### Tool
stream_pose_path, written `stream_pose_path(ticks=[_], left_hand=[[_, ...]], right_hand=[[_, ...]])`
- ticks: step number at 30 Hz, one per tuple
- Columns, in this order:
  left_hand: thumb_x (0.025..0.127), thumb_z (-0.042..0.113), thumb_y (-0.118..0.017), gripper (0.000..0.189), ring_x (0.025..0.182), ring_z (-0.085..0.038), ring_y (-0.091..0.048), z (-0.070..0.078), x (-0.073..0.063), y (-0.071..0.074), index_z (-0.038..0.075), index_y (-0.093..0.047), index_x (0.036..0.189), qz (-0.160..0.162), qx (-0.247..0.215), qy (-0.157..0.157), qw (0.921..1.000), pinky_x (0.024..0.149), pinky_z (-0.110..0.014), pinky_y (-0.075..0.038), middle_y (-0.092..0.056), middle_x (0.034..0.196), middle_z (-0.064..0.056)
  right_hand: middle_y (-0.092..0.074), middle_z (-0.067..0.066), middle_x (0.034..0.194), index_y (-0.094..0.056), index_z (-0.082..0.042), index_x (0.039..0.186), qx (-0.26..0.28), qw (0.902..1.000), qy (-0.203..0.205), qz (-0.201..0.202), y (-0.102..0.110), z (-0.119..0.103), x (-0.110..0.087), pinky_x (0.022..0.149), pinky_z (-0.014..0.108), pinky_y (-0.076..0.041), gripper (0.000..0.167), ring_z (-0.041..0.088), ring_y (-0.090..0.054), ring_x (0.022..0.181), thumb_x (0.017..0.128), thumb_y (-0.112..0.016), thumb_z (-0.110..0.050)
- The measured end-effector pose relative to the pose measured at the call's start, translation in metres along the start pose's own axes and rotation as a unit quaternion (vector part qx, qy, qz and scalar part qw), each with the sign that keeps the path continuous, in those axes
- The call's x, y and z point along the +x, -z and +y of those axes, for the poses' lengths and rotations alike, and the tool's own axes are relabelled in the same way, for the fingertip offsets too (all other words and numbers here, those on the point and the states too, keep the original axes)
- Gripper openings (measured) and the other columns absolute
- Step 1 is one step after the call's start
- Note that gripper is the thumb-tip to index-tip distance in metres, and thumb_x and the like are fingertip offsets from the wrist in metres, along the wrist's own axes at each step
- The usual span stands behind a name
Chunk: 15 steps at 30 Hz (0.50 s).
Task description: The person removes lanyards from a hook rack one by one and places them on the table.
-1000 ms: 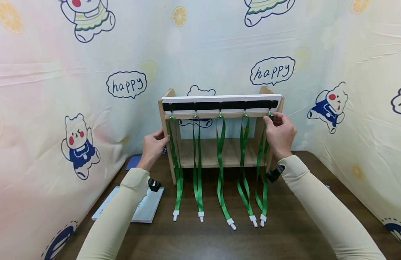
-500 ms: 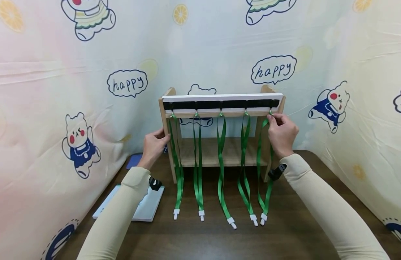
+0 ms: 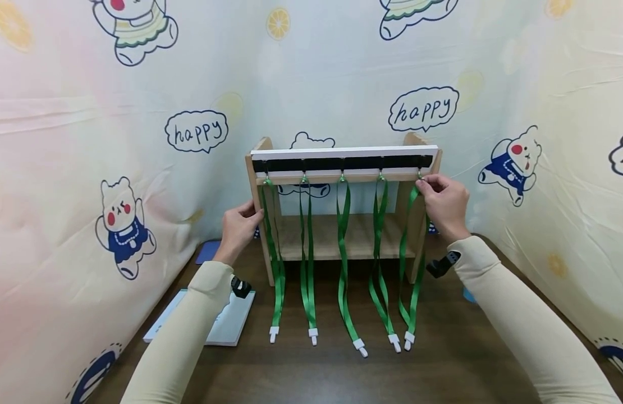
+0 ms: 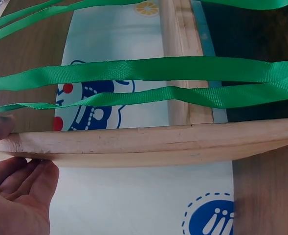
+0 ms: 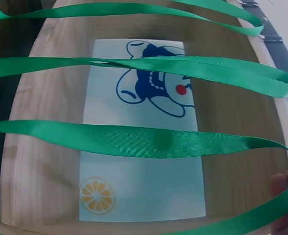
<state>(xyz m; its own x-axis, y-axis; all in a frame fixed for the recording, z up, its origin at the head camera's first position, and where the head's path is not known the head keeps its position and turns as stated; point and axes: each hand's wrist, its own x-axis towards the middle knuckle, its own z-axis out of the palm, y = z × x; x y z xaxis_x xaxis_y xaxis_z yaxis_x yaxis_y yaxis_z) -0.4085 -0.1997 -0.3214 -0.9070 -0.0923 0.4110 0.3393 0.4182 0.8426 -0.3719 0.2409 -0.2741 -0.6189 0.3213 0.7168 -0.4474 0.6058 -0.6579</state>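
A small wooden rack (image 3: 319, 235) stands on the table, with a black strip (image 3: 324, 164) on a white bar across its front. Several green lanyards (image 3: 343, 224) hang from hooks along that strip, white clips at their lower ends. My left hand (image 3: 239, 229) grips the rack's left side panel (image 4: 134, 142), thumb on one face and fingers on the other. With thumb and forefinger, my right hand (image 3: 447, 205) pinches the rightmost lanyard (image 3: 403, 241) just below its hook. The right wrist view shows only fingertips (image 5: 280, 191) at its edge, beside the ribbon.
A white book or box (image 3: 229, 322) lies on the table at the left, partly under the left sleeve. Behind it is a flat blue item (image 3: 207, 252). A bit of something bright blue (image 3: 468, 295) shows beside the right sleeve. Patterned cloth (image 3: 311, 73) surrounds the table.
My right hand has shifted a little to the right at the lanyard's top, and the ribbon's two strands have spread apart. My left hand stays on the side panel.
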Motion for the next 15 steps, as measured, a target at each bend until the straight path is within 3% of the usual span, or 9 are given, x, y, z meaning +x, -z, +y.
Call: stream_pose_path(ticks=[3, 10, 15], left_hand=[[0.099, 0.031, -0.066, 0.051, 0.124, -0.026, -0.066, -0.001, -0.002, 0.000, 0.016, -0.055, 0.146, -0.002, -0.005, 0.000, 1.0000, 0.101, -0.044, -0.056, -0.064, 0.141, -0.013], [0.099, 0.031, -0.066, 0.051, 0.125, -0.027, -0.065, -0.001, -0.001, 0.000, 0.013, -0.056, 0.146, 0.004, -0.002, 0.004, 1.0000, 0.102, -0.043, -0.056, -0.065, 0.140, -0.014], [0.099, 0.028, -0.066, 0.050, 0.125, -0.027, -0.064, 0.000, 0.001, 0.000, 0.010, -0.057, 0.145, 0.004, -0.006, 0.019, 0.9998, 0.103, -0.043, -0.056, -0.065, 0.139, -0.014]], right_hand=[[-0.073, 0.008, 0.091, -0.077, -0.004, 0.099, -0.009, 0.9997, -0.009, -0.020, 0.005, -0.001, 0.000, 0.064, 0.011, -0.044, 0.025, 0.002, -0.056, 0.073, 0.097, -0.069, -0.027], [-0.062, -0.021, 0.078, -0.076, -0.004, 0.101, 0.010, 0.9971, -0.046, -0.059, 0.012, -0.007, 0.003, 0.068, 0.015, -0.045, 0.028, 0.005, -0.055, 0.077, 0.096, -0.070, -0.031], [-0.061, -0.025, 0.079, -0.075, -0.003, 0.106, 0.023, 0.9947, -0.061, -0.080, 0.018, -0.010, 0.001, 0.070, 0.013, -0.047, 0.034, 0.008, -0.056, 0.081, 0.097, -0.069, -0.036]])
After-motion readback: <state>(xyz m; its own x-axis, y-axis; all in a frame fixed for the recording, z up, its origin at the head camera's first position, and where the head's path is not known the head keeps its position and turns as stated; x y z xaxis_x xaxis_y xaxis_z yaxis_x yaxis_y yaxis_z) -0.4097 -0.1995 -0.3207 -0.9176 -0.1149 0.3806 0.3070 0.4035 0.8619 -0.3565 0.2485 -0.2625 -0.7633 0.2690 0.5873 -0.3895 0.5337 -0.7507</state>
